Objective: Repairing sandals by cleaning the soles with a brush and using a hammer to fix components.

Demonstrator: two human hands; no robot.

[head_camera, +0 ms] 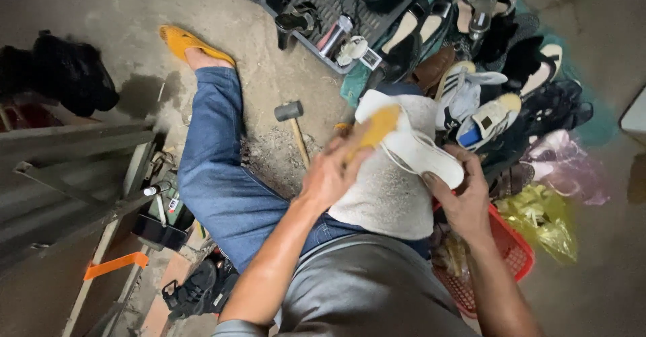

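- White sandal [420,154] lies sole-up across a pale fuzzy cloth [387,192] on the person's right knee.
- Right hand [464,199] closed on the sandal's near end, thumb on top, fingers under.
- Left hand [331,174] grips a yellow-tan piece [373,130], blurred; looks like a sponge or insole, cannot tell which. It touches the sandal's far end.
- Left leg in blue jeans [219,169] stretched out; foot in an orange slipper [185,43].
- Hammer [293,125] on the concrete floor [269,54] between the legs, head away from the person, just beside the left hand.
- Pile of shoes [484,81] beyond the knee: sneakers, black flats, brown shoe, on a teal sheet.
- Black plastic crates [323,1] at top, with a black heel and a can on them.
- Red basket [508,249] under the right forearm; yellow plastic bag [545,219] just beside it.
- Black sandal [195,290] on the floor near the left elbow; metal frame [74,169] at the left.
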